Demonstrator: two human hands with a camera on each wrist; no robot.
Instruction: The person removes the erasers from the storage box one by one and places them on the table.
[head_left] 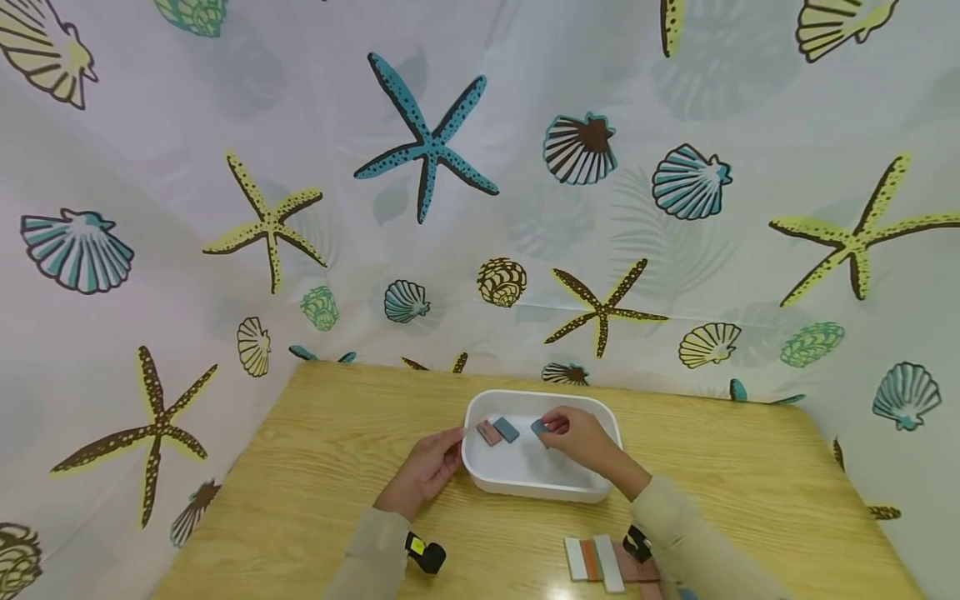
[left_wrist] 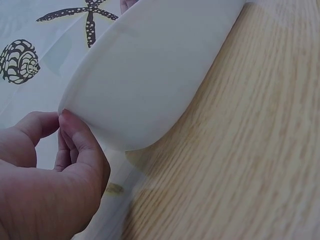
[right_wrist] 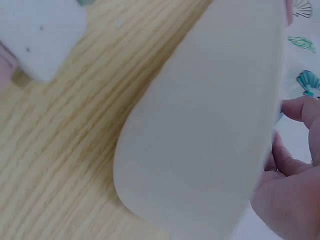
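A white rounded tray (head_left: 536, 489) stands on the wooden table. My left hand (head_left: 427, 468) holds its left end, thumb and forefinger pinching the rim in the left wrist view. Over the tray's right half, my right hand (head_left: 585, 440) pinches a small blue-grey block (head_left: 537, 427) between thumb and fingers. Inside at the left lie a pinkish block (head_left: 489, 432) and another blue-grey block (head_left: 507, 429), side by side and slanted. In the right wrist view the tray's outer wall (right_wrist: 200, 125) hides most of the block in my fingers.
Near the front edge, partly under my right forearm, several flat blocks lie side by side: a white one (head_left: 576, 558), an orange one (head_left: 592, 557) and pink pieces (head_left: 633, 565) among them. A cloth (head_left: 480, 233) printed with starfish and shells hangs behind the table (head_left: 322, 467).
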